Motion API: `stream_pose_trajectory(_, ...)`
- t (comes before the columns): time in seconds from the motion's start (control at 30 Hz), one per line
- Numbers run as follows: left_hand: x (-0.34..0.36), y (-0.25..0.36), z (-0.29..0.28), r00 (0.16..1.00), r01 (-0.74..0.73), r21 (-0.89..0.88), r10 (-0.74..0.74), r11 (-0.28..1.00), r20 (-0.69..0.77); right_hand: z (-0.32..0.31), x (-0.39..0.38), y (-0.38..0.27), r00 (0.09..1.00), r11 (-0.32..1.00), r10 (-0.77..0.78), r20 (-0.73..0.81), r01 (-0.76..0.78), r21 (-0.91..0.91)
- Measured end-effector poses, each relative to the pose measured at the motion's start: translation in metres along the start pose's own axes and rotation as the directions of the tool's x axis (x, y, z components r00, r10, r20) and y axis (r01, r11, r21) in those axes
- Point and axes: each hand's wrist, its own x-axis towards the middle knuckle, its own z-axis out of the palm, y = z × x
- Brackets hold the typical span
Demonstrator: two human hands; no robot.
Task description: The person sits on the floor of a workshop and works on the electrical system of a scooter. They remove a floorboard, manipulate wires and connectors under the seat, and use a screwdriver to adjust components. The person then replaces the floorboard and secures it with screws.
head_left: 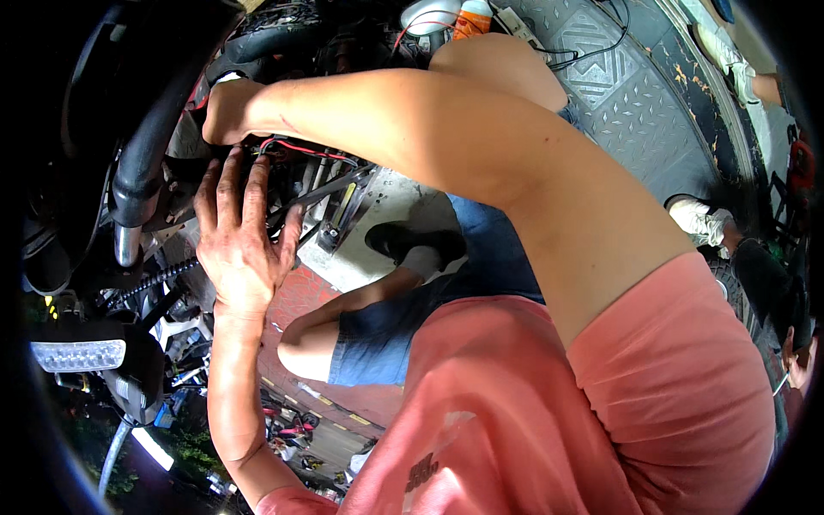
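My left hand (240,240) has its fingers apart and slightly bent, their tips among the dark parts of a vehicle beside a black tube (137,180). My right hand (229,112) reaches across just above it, at a red-and-grey part (184,133); its fingers are out of sight behind the hand. Red and black wires (313,150) run just right of my left fingers, over metal bars and a bracket (339,210).
At the top stand a white-and-orange bottle (472,19) and a cable. A metal tread plate (644,129) lies to the right, with other people's feet (695,219) at its edge. My legs are folded below me on red paving (275,386). A lamp (77,354) hangs at the left.
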Motion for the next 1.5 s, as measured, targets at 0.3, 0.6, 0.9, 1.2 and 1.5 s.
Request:
stream_pose_trajectory(0.3, 0.005, 0.001, -0.001, 0.998, 0.028, 0.083, -0.032, 0.996, 0.046, -0.021, -0.019, 0.008, 0.961, 0.907, 0.019, 0.276, -0.133, 0.399)
stream_pose_trajectory(0.6, 0.013, 0.005, -0.007, 0.997, 0.016, 0.168, -0.029, 0.986, 0.076, -0.016, -0.005, 0.014, 0.956, 0.978, -0.208, 0.205, 0.208, 0.019)
stream_pose_trajectory(0.9, 0.01, 0.004, -0.006, 0.994, 0.019, 0.167, -0.037, 0.986, 0.106, -0.031, -0.002, 0.019, 0.927, 0.872, -0.06, 0.369, -0.131, 0.472)
stream_pose_trajectory(1.2, 0.014, 0.003, -0.009, 0.991, 0.01, 0.151, -0.03, 0.989, 0.133, -0.029, 0.012, 0.021, 0.876, 0.895, -0.005, 0.482, -0.211, 0.393)
stream_pose_trajectory(1.5, 0.019, 0.003, -0.011, 0.975, -0.046, 0.261, -0.015, 0.964, 0.224, -0.006, 0.039, 0.012, 0.899, 0.875, -0.404, 0.169, 0.433, -0.215)
